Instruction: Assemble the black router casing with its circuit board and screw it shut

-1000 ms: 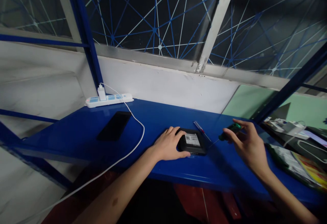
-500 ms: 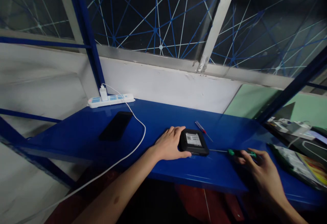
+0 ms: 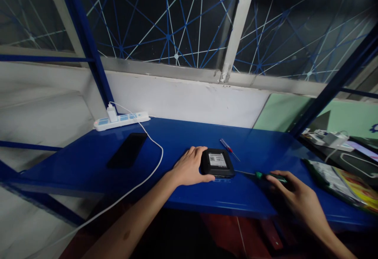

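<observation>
A square black plastic device (image 3: pixel 217 160) with a white printed label lies flat on the blue table. My left hand (image 3: pixel 191 167) grips its left side, fingers at the far edge and thumb at the near one. My right hand (image 3: pixel 291 188) is closed around the green and black handle of a screwdriver (image 3: pixel 258 175). The long shaft runs left, its tip at the right edge of the device; whether it is inserted I cannot tell. Just behind the device rests a small thin screwdriver (image 3: pixel 226 146) with a clear and red handle.
A black phone (image 3: pixel 127 151) lies to the left. Behind it is a white power strip (image 3: pixel 122 120) with a plugged-in charger. The charger's white cable (image 3: pixel 161 155) crosses the blue table (image 3: pixel 183 131). At the right are a colourful packet (image 3: pixel 342 182) and other electronics.
The whole view has shifted, so things appear slightly farther left. My left hand keeps its grip on the device, and the green screwdriver's tip stays at the device's right edge.
</observation>
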